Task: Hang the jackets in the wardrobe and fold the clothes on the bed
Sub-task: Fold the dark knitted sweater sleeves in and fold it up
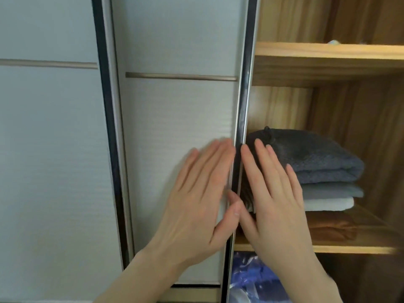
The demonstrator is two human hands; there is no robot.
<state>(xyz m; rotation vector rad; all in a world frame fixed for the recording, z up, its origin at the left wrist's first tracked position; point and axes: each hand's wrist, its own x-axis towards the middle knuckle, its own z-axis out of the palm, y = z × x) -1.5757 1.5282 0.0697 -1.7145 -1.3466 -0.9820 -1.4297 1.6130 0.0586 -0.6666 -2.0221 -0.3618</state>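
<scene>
Here wardrobe [328,149] half-open, wooden shelves, pale door [175,127].

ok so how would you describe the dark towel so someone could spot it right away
Look into the open wardrobe, right of the sliding door, at the middle wooden shelf. A stack of folded towels sits there, and the dark towel is the top one. It is charcoal blue-grey and the thickest, above a paler grey towel and a whitish towel.

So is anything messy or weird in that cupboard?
Nothing much stands out. The folded towels sit in a neat stack on the wooden shelf. Only the blue plastic below looks crumpled. Both hands, left and right, lie flat at the sliding door's edge.
</scene>
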